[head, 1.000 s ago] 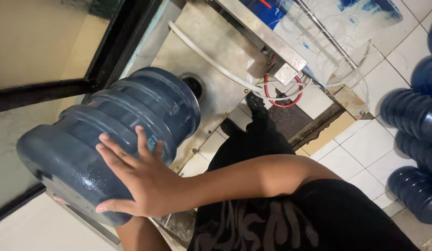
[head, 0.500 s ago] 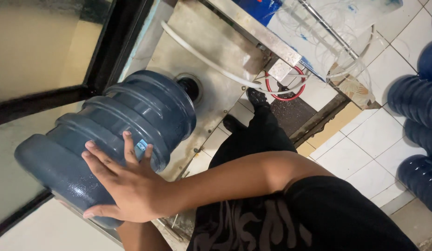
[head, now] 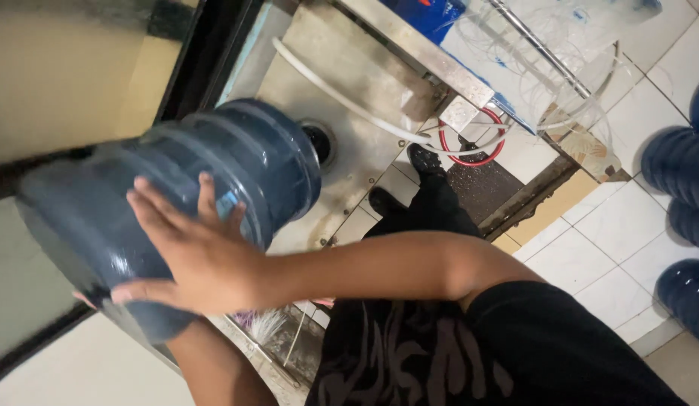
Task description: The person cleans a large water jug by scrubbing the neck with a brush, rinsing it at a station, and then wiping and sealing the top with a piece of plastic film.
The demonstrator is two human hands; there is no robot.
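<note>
Over a steel basin: one large blue water jug, tipped on its side, neck towards the drain. Right hand: fingers spread wide, palm flat against the jug's base end. Left hand: under the jug, mostly hidden; only fingertips show, grip cannot be told. White hose across the basin. More blue jugs on the tiled floor, well apart.

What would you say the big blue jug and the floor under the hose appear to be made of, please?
The water jug looks like translucent blue plastic, glossy, with moulded ribs and soft highlights. The wash bay floor around the drain seems brushed, stained sheet metal, possibly stainless steel. The hose looks like white plastic.
</note>
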